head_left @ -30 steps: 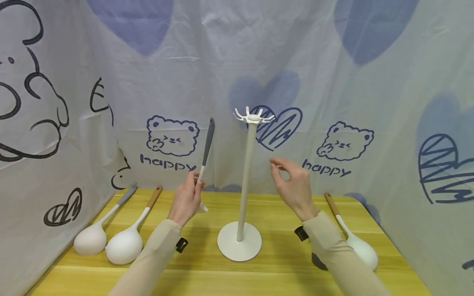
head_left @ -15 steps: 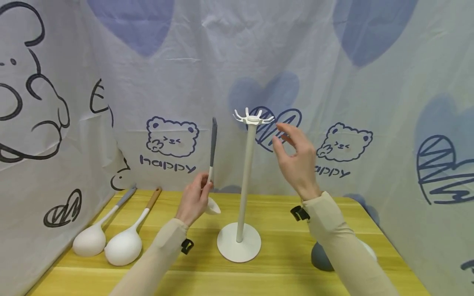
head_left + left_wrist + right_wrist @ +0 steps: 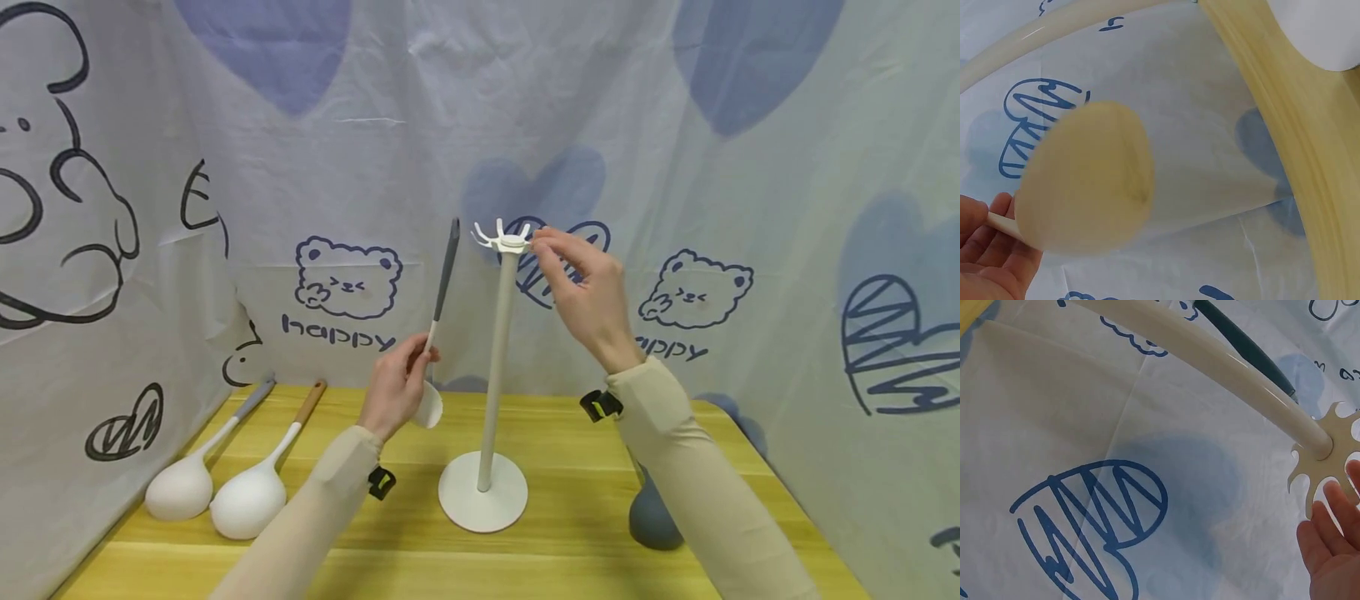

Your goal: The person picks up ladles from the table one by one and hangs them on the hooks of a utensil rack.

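both hands hold something: the left hand [image 3: 393, 390], fingers curled, grips the white shaft of a grey-handled, white-headed utensil [image 3: 446, 271], handle up and slightly tilted, just beside a tall, white, round-based stand [image 3: 498, 358]; the right hand [image 3: 592, 298] pinches the stand's hooked top between thumb and forefinger. a white, brown-handled ladle [image 3: 249, 505] lies on the yellow wood-grain table [image 3: 420, 575].

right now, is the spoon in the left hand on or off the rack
Off. The left hand holds the spoon, and the head view shows a gap between its handle and the rack.
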Tool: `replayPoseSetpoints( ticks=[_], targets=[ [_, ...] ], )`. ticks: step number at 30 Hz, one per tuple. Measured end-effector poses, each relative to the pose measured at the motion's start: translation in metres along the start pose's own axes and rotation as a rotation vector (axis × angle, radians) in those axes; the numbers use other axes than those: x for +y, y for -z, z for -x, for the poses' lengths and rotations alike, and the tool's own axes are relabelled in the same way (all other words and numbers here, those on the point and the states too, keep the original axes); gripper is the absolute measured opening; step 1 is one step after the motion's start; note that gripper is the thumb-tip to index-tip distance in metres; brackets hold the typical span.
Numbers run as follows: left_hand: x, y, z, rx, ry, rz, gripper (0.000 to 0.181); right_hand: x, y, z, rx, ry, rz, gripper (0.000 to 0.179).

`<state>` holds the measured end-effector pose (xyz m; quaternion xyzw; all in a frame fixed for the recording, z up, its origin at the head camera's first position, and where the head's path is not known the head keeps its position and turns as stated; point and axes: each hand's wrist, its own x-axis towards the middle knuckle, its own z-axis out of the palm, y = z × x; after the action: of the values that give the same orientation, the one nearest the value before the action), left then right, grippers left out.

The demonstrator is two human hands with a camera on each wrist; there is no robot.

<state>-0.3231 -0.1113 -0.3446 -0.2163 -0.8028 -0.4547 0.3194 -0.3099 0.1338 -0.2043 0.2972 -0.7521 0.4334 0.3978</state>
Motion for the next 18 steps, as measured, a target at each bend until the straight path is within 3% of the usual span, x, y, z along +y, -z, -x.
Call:
replayPoseSetpoints(
  ticks=[8,18],
  targets=[
    [0.003,0.003,-0.01,-0.036,0.051,0.039,0.022,0.0,0.0,-0.01,-0.072,-0.022,0.008,0.026],
    [0.005,0.004,-0.028,-0.059,0.043,0.007,0.024,-0.003,0.001,-0.016,-0.114,-0.055,-0.003,0.027]
  ],
)
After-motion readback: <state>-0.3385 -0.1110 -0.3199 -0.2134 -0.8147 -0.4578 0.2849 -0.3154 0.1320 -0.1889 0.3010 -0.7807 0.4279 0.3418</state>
